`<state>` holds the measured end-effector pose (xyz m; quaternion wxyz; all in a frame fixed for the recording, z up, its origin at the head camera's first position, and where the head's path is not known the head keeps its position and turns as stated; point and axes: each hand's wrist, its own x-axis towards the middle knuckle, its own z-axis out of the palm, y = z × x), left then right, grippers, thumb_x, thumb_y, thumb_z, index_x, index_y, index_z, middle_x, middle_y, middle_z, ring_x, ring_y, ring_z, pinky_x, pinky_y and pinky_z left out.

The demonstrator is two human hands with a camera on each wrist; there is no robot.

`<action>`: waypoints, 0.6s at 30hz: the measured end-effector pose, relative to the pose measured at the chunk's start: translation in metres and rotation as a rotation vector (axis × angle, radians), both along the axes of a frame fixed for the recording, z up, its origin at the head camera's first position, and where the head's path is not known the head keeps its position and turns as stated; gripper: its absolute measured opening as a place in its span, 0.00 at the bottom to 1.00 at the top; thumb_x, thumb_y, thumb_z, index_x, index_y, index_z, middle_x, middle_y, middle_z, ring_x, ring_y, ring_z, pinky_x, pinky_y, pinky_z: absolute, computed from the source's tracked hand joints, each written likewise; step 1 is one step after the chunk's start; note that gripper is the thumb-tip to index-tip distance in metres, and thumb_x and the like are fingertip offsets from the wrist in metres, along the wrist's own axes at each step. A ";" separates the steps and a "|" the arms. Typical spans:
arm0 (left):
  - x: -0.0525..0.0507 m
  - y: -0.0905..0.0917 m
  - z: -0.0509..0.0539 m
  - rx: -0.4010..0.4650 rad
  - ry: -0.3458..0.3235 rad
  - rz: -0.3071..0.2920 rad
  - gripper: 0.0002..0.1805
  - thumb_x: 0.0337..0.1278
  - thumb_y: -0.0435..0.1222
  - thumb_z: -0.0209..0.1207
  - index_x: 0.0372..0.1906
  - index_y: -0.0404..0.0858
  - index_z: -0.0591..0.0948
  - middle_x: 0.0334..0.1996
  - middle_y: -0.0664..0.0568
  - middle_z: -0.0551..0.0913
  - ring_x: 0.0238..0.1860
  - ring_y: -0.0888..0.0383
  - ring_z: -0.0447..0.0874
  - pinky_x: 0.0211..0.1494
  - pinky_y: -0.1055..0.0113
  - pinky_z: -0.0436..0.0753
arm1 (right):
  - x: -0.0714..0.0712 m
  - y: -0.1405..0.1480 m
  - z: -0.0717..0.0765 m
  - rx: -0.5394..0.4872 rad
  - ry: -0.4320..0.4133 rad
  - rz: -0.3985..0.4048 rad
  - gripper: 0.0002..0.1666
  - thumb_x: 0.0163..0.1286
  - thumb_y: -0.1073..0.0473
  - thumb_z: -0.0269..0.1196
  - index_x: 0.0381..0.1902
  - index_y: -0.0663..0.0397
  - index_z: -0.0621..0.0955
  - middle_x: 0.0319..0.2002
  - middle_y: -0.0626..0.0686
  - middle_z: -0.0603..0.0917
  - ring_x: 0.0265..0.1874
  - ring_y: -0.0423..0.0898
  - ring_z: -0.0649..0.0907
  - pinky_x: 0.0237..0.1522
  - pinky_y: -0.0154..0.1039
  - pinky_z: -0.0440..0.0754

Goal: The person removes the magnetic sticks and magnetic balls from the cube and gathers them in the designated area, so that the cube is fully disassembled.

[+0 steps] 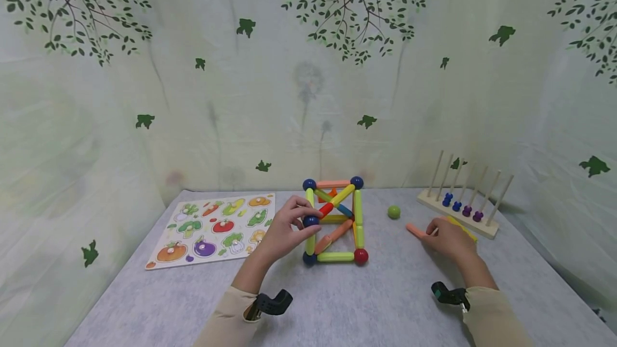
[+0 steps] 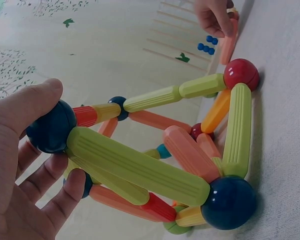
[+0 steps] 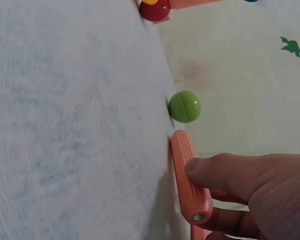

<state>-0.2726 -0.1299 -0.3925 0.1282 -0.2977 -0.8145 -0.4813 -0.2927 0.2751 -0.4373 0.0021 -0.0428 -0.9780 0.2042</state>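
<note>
A frame of magnetic sticks and balls (image 1: pixel 336 256) stands in the middle of the table. At its near upper-left corner, my left hand (image 1: pixel 284 229) grips a dark blue ball (image 2: pixel 51 127) between thumb and fingers. A red-and-yellow diagonal and a long green stick (image 2: pixel 137 165) run from that ball. To the right, my right hand (image 1: pixel 448 240) pinches a salmon-coloured magnetic stick (image 3: pixel 190 175), low at the tabletop. Part of another salmon piece (image 3: pixel 197 233) shows below it, mostly hidden by the fingers. A yellow stick (image 1: pixel 465 229) lies just beyond the right hand.
Between the frame and my right hand sits a loose green ball (image 1: pixel 393 212). A wooden peg stand (image 1: pixel 488 229) with blue and purple beads is at the back right. On the left lies a vegetable picture board (image 1: pixel 166 237). A leaf-printed curtain (image 1: pixel 217 122) encloses the table.
</note>
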 end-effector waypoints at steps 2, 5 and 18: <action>0.000 0.000 0.000 0.000 0.001 0.002 0.12 0.56 0.36 0.70 0.46 0.46 0.87 0.48 0.52 0.75 0.44 0.58 0.75 0.43 0.67 0.83 | 0.000 0.003 -0.001 0.013 0.000 -0.019 0.18 0.65 0.46 0.65 0.40 0.56 0.80 0.39 0.58 0.83 0.30 0.49 0.76 0.26 0.40 0.69; 0.000 0.000 0.000 0.003 0.004 0.001 0.12 0.56 0.36 0.70 0.46 0.45 0.87 0.48 0.52 0.75 0.44 0.58 0.75 0.43 0.68 0.83 | -0.001 0.008 -0.003 0.040 0.000 -0.050 0.18 0.65 0.46 0.65 0.40 0.55 0.81 0.43 0.62 0.84 0.30 0.49 0.76 0.26 0.41 0.69; 0.000 0.000 0.000 0.004 0.002 0.000 0.12 0.56 0.36 0.70 0.46 0.45 0.87 0.48 0.52 0.75 0.45 0.58 0.75 0.44 0.68 0.83 | -0.001 0.024 -0.006 0.042 -0.016 -0.142 0.16 0.66 0.48 0.65 0.32 0.54 0.77 0.34 0.58 0.80 0.31 0.53 0.76 0.31 0.46 0.70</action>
